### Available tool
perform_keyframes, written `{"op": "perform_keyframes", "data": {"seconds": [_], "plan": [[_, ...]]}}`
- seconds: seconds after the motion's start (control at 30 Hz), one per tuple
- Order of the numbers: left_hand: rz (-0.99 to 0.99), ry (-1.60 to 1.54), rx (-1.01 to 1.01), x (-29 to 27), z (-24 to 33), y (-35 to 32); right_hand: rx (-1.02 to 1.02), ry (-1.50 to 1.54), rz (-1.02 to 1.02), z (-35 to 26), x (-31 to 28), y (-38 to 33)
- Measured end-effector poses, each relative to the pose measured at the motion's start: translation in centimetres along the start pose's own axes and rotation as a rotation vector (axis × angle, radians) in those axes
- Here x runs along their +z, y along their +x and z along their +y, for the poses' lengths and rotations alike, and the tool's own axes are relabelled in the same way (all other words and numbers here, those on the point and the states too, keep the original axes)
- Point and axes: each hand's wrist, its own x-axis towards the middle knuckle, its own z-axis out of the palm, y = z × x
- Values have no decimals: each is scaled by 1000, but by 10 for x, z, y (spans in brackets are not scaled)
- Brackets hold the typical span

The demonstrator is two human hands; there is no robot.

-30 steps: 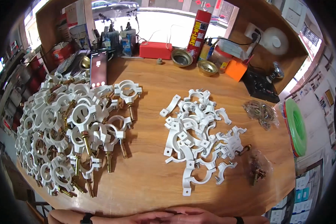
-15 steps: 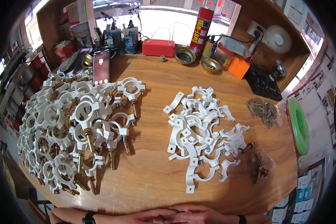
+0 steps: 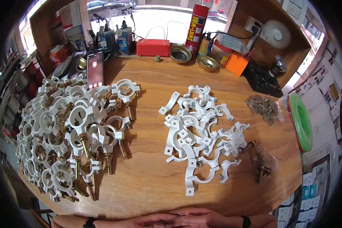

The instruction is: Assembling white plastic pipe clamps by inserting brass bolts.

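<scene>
At the near edge of the desk [image 3: 140,190], the left hand [image 3: 150,220] and right hand [image 3: 199,218] are resting together, overlapping and gripping nothing visible — I cannot tell how far either is closed. Just beyond, bolted clamps [image 3: 81,130] are lying heaped at left and loose halves [image 3: 188,150] at right, presumably apart so the sorts aren't mixing, while clear bags [image 3: 273,161] are probably keeping bolts [image 3: 261,176] from scattering. Farther back, a phone [image 3: 95,70] is standing tilted behind the clamps — perhaps for easy viewing.
</scene>
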Motion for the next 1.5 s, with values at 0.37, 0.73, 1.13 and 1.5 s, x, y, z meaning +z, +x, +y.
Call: {"op": "perform_keyframes", "data": {"seconds": [0.37, 0.73, 1.13, 1.5], "plan": [[19, -36, -5, -5, -4, 0, -25, 70, -58, -2, 1, -1], [8, 20, -22, -1, 1, 0, -13, -112, -91, 2, -15, 1], [-14, 9, -19, -3, 0, -1, 36, -36, -60, 2, -13, 2], [-14, 31, -6, -2, 1, -2, 57, -198, 35, 0, -11, 0]]}}
